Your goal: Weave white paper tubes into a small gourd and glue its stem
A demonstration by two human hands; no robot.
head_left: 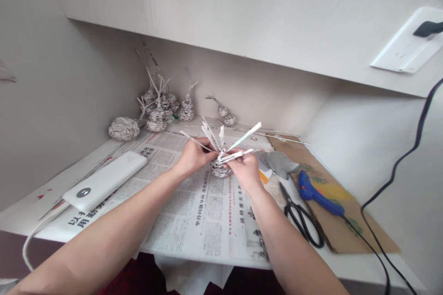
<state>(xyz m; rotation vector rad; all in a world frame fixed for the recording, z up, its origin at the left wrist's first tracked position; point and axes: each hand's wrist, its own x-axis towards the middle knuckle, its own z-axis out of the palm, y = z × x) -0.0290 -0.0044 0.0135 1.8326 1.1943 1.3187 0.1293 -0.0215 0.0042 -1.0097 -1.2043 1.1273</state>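
A small round piece woven from rolled newspaper strips, a paper gourd (219, 169), is between my two hands over the newspaper (187, 221). Several loose paper strips (245, 136) fan up and outward from its top. My left hand (196, 156) is closed around its left side near the rim, with a thin strip passing by the fingers. On the right, my right hand (246, 168) pinches strips that stick out over the rim. Parts of the gourd's sides are hidden behind the fingers.
Finished-looking woven gourds (157, 117) stand in the back left corner. A white power bank (105, 179) lies at left. To the right are black scissors (302, 215), a grey cloth (279, 164), and a blue glue gun (320, 196) on cardboard (367, 230), its cord trailing.
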